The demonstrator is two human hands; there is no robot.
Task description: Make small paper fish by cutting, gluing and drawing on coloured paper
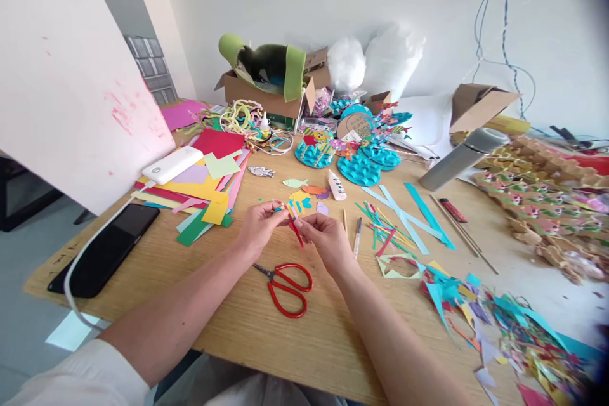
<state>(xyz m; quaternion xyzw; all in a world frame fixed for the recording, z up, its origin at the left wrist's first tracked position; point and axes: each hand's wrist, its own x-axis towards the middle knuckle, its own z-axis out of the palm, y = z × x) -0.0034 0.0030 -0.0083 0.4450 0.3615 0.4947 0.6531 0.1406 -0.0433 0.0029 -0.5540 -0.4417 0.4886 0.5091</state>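
Observation:
Between the fingertips of my left hand is a small paper fish in yellow with blue stripes and a blue tail. My right hand pinches a narrow red-pink paper strip that lies against the fish and hangs below it. The fingers partly hide where the strip and fish meet. Just beyond my hands lie a pale green paper fish, an orange one and a lilac one. A white glue bottle lies past them. Red-handled scissors rest below my hands.
Coloured paper sheets, a power bank and a phone lie left. Thin paper strips, a pen and paper scraps are right. Blue egg-tray pieces, a grey flask and a box stand behind.

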